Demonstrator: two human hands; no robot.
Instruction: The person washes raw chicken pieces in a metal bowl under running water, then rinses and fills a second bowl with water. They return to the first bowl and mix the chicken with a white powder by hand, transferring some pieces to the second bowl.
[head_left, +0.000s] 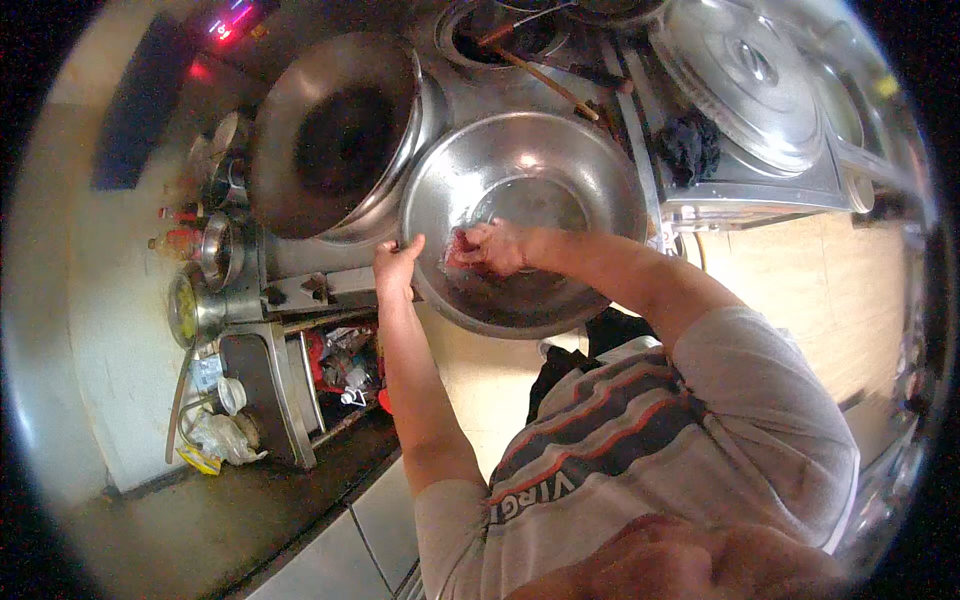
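Observation:
A wide, shallow metal basin (600, 180) sits before me at the stove's front edge, with a wet-looking sheen and perhaps a little liquid at its bottom. My left hand (398, 264) grips the basin's left rim, thumb on the inner side. Inside the basin, my right hand (496, 246) is closed on a red, crumpled-looking thing (460, 249), pressed to the left inner wall; its kind cannot be told, perhaps a scrubbing pad or cloth. Left of the basin, a large dark-bottomed wok (300, 82) stands tilted on the stove.
A stick (551, 86) lies across the back burner. At the right, a dark cloth (688, 150) and a large metal lid (757, 97) rest on a metal unit. Bowls, a bottle (180, 244) and a pot (208, 306) stand by the left wall, above a cart (262, 390).

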